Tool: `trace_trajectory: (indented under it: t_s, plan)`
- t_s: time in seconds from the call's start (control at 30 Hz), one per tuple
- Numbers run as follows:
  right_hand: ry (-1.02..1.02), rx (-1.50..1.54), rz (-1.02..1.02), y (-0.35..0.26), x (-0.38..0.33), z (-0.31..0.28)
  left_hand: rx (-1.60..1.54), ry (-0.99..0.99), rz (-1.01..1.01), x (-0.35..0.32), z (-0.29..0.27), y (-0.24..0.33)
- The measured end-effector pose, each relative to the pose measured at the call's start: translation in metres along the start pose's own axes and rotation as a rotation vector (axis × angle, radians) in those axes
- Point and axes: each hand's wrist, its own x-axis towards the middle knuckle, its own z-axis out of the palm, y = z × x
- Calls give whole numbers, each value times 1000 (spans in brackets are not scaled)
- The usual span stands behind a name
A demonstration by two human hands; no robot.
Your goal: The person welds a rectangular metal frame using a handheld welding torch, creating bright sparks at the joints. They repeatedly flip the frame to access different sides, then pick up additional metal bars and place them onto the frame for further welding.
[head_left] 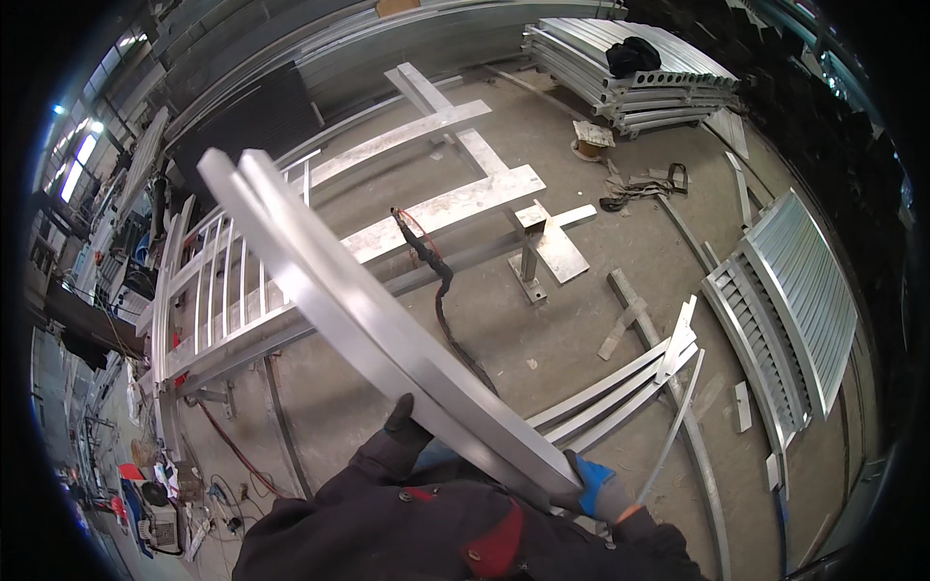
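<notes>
Two long silvery metal bars (358,310), side by side, slant across my front from upper left to lower right. My left hand (400,414), in a dark glove, grips them from the near side with its thumb up against the edge; its other fingers are hidden. At the lower right end my right hand (596,484), in a blue and grey glove, is closed round the bars, its fingers partly out of sight. Beyond the bars lies a metal railing frame (232,281) with thin uprights, resting on pale, flat beams (446,213).
A black-wrapped cable (441,281) hangs over the beams. Several loose metal strips (620,382) lie right of me, near a slatted panel (804,300). A panel stack (649,73) bears a black bag (634,57) at the back. A spool (591,142) and straps (647,189) lie on the floor.
</notes>
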Motion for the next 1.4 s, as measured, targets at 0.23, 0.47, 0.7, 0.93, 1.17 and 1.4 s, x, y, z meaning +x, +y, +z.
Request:
trace_trajectory:
  t_s: [0.23, 0.47, 0.7, 0.93, 1.17, 1.4]
  plan:
    - [8, -12, -81, -55, 97, 11, 3, 97, 263, -19, -55, 61]
    - [-33, 194, 39, -117, 199, 33, 83, -43, 374, 28, -87, 166]
    - [57, 391, 198, -155, 312, 22, -24, -104, 432, 59, -113, 297]
    - [223, 423, 239, -100, 461, 3, -33, -183, 660, 90, -138, 381]
    - [294, 359, 335, -9, 651, 8, 50, 27, 919, 99, -159, 470]
    - [342, 334, 402, 54, 754, 9, 145, 107, 1161, 79, -157, 522]
